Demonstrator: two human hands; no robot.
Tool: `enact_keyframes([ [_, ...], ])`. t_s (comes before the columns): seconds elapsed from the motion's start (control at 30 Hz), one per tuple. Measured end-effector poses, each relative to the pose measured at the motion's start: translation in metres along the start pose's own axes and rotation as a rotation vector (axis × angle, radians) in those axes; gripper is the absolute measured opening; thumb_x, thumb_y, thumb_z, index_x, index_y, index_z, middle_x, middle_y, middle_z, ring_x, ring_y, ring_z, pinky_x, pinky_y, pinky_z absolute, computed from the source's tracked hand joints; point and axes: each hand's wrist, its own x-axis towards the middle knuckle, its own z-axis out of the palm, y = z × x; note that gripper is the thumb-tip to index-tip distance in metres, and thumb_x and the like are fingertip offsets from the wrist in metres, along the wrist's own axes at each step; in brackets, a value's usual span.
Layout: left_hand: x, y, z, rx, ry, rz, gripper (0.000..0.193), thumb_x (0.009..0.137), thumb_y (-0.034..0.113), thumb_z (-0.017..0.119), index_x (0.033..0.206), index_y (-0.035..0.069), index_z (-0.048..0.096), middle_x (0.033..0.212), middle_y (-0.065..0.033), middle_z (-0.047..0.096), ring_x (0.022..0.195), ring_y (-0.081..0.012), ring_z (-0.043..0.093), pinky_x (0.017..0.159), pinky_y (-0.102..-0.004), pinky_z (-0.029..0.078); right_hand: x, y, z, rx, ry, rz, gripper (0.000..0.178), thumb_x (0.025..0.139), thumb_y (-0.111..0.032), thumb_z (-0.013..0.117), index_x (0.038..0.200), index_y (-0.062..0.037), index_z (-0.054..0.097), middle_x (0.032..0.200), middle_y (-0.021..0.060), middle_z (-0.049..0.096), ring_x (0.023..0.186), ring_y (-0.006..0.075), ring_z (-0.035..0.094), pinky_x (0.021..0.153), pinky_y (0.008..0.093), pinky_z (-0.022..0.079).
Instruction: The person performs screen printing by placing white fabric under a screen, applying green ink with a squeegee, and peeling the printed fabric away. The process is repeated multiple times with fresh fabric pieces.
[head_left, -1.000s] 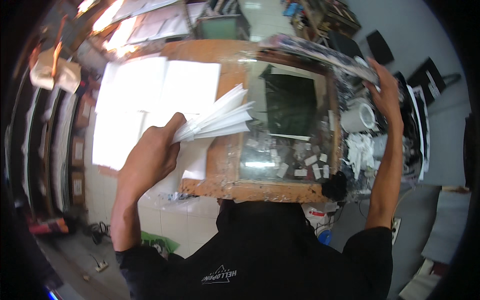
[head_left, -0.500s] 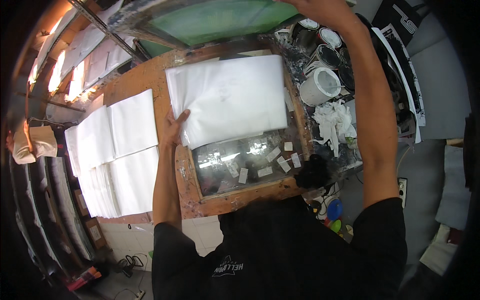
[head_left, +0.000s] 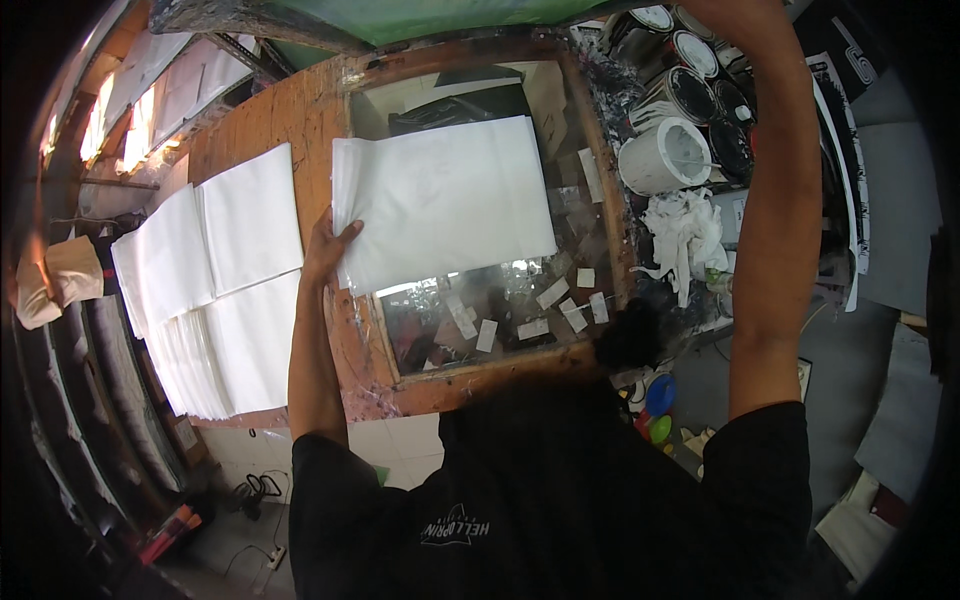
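My left hand (head_left: 328,245) pinches the left edge of a flat white folded sheet (head_left: 450,195), thumb on top and fingers out of sight beneath. The sheet, perhaps a thin bag, lies over a glass panel (head_left: 420,345) set in a wooden frame. Raised above its far side is a printing screen (head_left: 440,15) with green mesh, cut off by the upper edge. My right hand (head_left: 722,12) reaches up beside the screen at the upper right; its fingers are outside the picture, so their grip is hidden.
Stacks of white sheets (head_left: 250,225) lie on the wooden table (head_left: 325,345) at left. Pale tape pieces (head_left: 533,328) stick to the glass, with a dark sheet (head_left: 465,108) beyond. Ink cans (head_left: 690,95), a white tub (head_left: 655,160) and crumpled white cloth (head_left: 685,235) crowd the right.
The screen stands higher in the picture, and the glass and dark sheet behind the white sheet now show. My left hand and the sheet have shifted slightly left; my right hand has moved right.
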Motion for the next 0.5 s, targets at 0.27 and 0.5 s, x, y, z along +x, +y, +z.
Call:
enact_keyframes([
  [0.27, -0.064, 0.022, 0.006, 0.437, 0.066, 0.006, 0.130, 0.071, 0.016, 0.093, 0.160, 0.000, -0.001, 0.138, -0.0296, 0.052, 0.126, -0.0378, 0.057, 0.105, -0.0422, 0.052, -0.006, -0.046, -0.011, 0.086, -0.124, 0.263, 0.055, 0.088, -0.009, 0.072, 0.141, -0.0150, 0.058, 0.135, 0.0079, 0.065, 0.118, 0.0262, 0.064, 0.108, 0.0406, 0.052],
  [0.5, -0.091, 0.004, 0.018, 0.633, 0.060, 0.157, 0.125, 0.069, 0.003, 0.089, 0.160, 0.001, 0.004, 0.150, -0.0308, 0.033, 0.137, -0.0450, 0.045, 0.112, -0.0464, 0.047, -0.013, -0.069, -0.003, 0.127, -0.008, 0.257, 0.055, 0.086, -0.001, 0.070, 0.139, -0.0117, 0.059, 0.129, 0.0093, 0.069, 0.117, 0.0245, 0.065, 0.106, 0.0384, 0.053],
])
